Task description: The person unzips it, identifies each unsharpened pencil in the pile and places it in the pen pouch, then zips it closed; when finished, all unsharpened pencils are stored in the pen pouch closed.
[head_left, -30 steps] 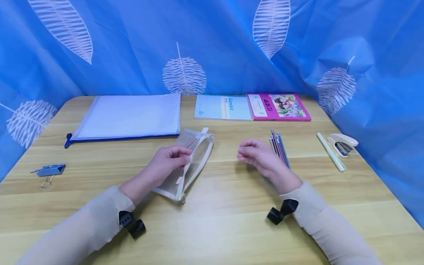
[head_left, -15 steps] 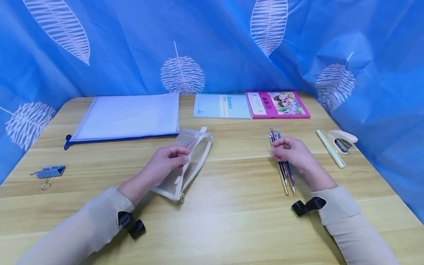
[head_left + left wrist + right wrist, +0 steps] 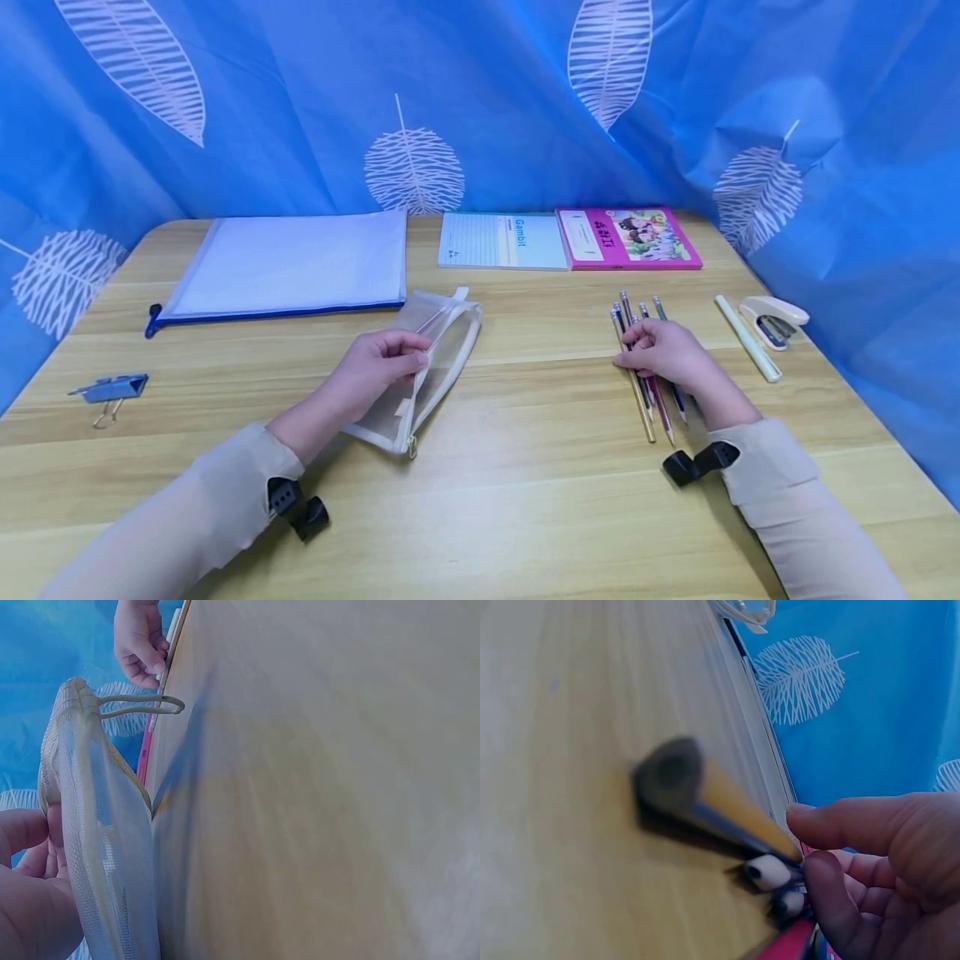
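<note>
My left hand pinches the edge of a translucent mesh zip pouch, whose mouth gapes toward the right. A looped zipper pull sticks out from one end of the pouch in the left wrist view. A thin pinkish line shows through the mesh. On the right, my right hand has thumb and index fingertips at a gold pencil, pinching it. Several other pencils, among them a dark red pencil and a dark blue pencil, lie fanned beneath the fingers, their middles hidden by the hand.
A white zip folder, a pale blue notebook and a pink book line the table's back. At the right lie a light green pen and a white stapler. A blue binder clip lies far left.
My right hand has moved right from beside the pouch onto the pencils. Their tight bundle has spread into a fan, with the dark blue one shifted right. My left hand keeps its hold.
</note>
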`<state>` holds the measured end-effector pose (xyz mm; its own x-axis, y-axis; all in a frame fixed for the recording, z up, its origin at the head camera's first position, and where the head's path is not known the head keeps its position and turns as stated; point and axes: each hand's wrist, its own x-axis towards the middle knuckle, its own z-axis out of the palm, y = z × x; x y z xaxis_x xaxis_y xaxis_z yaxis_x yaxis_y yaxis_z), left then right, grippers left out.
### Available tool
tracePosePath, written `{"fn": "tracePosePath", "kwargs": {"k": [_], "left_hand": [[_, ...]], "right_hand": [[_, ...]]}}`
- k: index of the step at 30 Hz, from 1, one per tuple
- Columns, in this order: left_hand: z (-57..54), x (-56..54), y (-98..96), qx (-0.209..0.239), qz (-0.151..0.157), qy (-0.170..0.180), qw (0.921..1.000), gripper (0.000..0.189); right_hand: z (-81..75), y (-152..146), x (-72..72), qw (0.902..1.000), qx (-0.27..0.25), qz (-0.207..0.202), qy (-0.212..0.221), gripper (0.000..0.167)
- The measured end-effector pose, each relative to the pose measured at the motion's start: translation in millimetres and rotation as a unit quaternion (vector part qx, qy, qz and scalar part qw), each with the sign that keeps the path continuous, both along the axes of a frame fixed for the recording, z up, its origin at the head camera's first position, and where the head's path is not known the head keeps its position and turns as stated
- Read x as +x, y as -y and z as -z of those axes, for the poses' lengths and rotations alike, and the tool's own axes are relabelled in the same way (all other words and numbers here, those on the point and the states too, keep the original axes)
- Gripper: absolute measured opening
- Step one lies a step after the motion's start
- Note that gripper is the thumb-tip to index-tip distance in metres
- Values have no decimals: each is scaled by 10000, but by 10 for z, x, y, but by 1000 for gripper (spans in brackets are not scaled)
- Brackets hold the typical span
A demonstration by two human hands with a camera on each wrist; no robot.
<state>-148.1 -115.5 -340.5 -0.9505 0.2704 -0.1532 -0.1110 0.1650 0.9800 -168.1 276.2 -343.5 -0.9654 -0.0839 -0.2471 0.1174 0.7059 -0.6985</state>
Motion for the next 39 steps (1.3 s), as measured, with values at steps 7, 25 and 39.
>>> {"fn": "tracePosePath", "kwargs": {"k": [7, 25, 39], "left_hand": [[-2, -6, 5, -90, -26, 67, 9999, 28], [23, -18, -3, -132, -25, 139, 9998, 29], [-12, 2, -10, -154, -35, 92, 9998, 29]], "right_hand": [[-58, 60, -39, 9938, 1060, -306, -108, 46], [-121, 128, -102, 9979, -323, 17, 565, 44], [-151, 542, -28, 9138, -3954, 702, 607, 23]]}}
